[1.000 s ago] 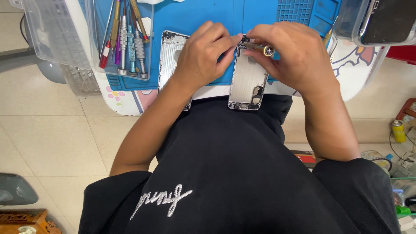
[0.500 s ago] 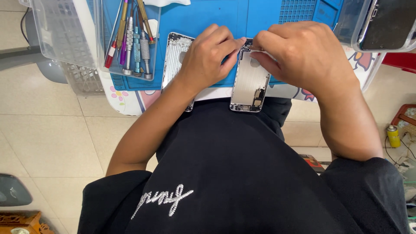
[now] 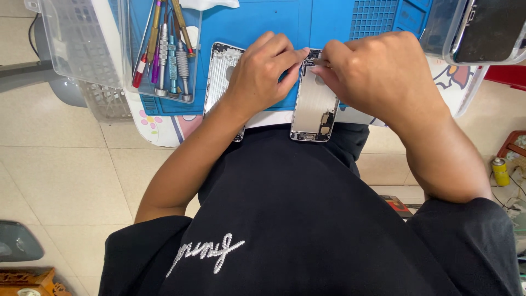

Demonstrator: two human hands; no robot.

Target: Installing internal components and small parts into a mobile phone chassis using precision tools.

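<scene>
A silver phone housing (image 3: 314, 107) lay at the near edge of the blue mat (image 3: 263, 22), inside up. The left hand (image 3: 263, 71) and right hand (image 3: 378, 71) pinched small parts at its far end, fingers clenched. A second housing (image 3: 219, 77) lay left; screwdrivers (image 3: 167, 49) farther left.
</scene>
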